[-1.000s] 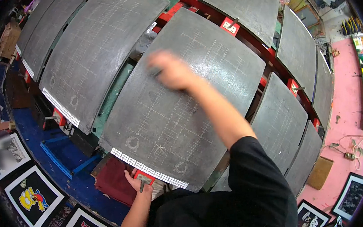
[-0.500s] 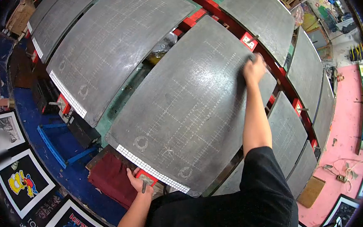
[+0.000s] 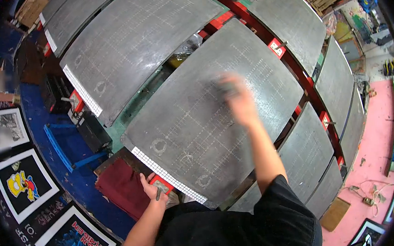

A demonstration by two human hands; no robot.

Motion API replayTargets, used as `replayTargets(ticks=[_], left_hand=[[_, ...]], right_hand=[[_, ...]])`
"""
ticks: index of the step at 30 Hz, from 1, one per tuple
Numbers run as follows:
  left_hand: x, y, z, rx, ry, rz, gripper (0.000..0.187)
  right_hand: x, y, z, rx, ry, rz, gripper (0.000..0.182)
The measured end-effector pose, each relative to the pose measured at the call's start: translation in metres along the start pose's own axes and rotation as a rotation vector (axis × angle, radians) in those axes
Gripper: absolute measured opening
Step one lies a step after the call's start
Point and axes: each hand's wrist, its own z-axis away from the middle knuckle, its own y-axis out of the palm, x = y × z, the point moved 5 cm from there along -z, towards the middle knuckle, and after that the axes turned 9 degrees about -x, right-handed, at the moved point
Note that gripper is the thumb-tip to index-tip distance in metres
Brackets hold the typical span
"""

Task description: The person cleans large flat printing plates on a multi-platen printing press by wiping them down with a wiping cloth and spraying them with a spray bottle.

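A large dark grey platen (image 3: pixel 192 118) with faint grid lines and a white checked strip along its near edge lies in front of me. My right hand (image 3: pixel 236 99) is blurred by motion over the middle of it, fingers closed on a small dark thing that looks like a rag or pad. My left hand (image 3: pixel 153 187) rests at the near edge, gripping the red bracket (image 3: pixel 161 186) with its small lever under the platen.
More grey platens (image 3: pixel 130 40) fan out on red arms to the left, behind and right. A maroon cloth (image 3: pixel 121 187) and a blue crate (image 3: pixel 64 145) lie below left. Framed prints (image 3: pixel 23 183) line the blue floor; a pink floor (image 3: pixel 383 131) lies right.
My right hand has swept from the platen's far right edge back toward its middle. My left hand has stayed on the red bracket. The view has shifted slightly.
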Motion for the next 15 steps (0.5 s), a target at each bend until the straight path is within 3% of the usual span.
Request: replayTargets(ticks=[2, 3, 4, 6, 7, 8, 9, 11, 12, 14, 15], left_hand=[[-0.002, 0.005, 0.001, -0.003, 0.024, 0.052, 0.062], [-0.003, 0.005, 0.004, -0.030, 0.036, 0.052, 0.060], [-0.002, 0.003, 0.004, -0.035, 0.036, 0.068, 0.060], [-0.002, 0.000, -0.002, -0.075, 0.082, 0.037, 0.058], [0.001, -0.002, -0.007, -0.084, 0.070, 0.051, 0.057], [0.000, -0.002, -0.007, -0.085, 0.071, 0.070, 0.057], [0.002, -0.002, -0.007, -0.064, 0.051, 0.072, 0.056], [0.003, 0.002, 0.002, -0.048, 0.034, 0.088, 0.056], [-0.002, 0.013, 0.016, -0.017, 0.081, 0.186, 0.056], [-0.003, 0.016, 0.008, -0.010, 0.124, 0.340, 0.055], [0.004, 0.003, -0.004, -0.047, 0.095, 0.198, 0.056]], right_hand=[[-0.107, -0.105, -0.008, -0.639, -0.059, 0.294, 0.044], [-0.146, -0.144, -0.004, -0.773, -0.053, 0.545, 0.043], [-0.172, -0.163, 0.004, -0.813, 0.209, 0.585, 0.040], [-0.153, -0.122, 0.007, -0.610, -0.044, 0.697, 0.039], [-0.124, -0.078, 0.012, -0.497, -0.100, 0.560, 0.038], [-0.077, -0.020, 0.023, -0.262, -0.277, 0.531, 0.041], [-0.018, 0.034, 0.040, 0.136, -0.287, 0.432, 0.046], [0.051, 0.124, 0.106, 0.764, -0.463, -0.117, 0.052], [0.084, 0.151, 0.129, 1.016, -0.438, -0.340, 0.051], [0.119, 0.171, 0.121, 1.119, -0.369, -0.521, 0.049], [0.120, 0.174, 0.090, 0.981, -0.391, -0.543, 0.047]])
